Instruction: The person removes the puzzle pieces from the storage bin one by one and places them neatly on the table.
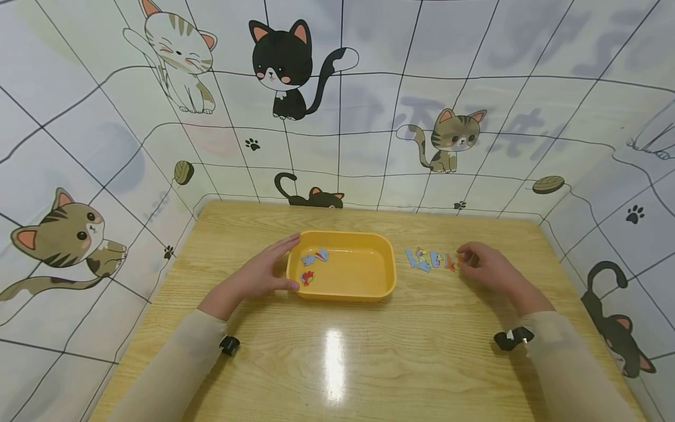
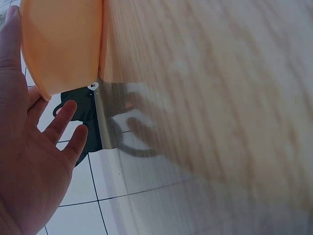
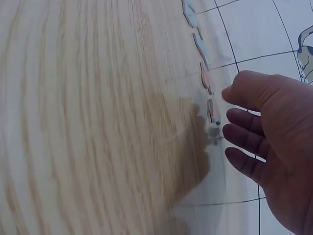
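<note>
My left hand (image 1: 263,271) holds the left end of a yellow plastic tray (image 1: 391,266), thumb at the near corner and fingers at the far one. The left wrist view shows the tray's outer wall (image 2: 63,44) between thumb and forefinger, with the other fingers loosely extended. Inside the tray, at its left, lie a red piece (image 1: 307,278) and blue-grey flat pieces (image 1: 308,259). My right hand (image 1: 487,268) is over the right end of a row of small flat printed pieces (image 1: 435,259). Its fingertips are right by an orange piece (image 3: 211,110), thumb and fingers apart.
The wooden table (image 1: 364,357) has a bright glare patch near its front. A white cloth (image 1: 364,158) printed with cats and grid lines rises behind the table and at both sides. Dark bands (image 1: 229,346) sit on both sleeves.
</note>
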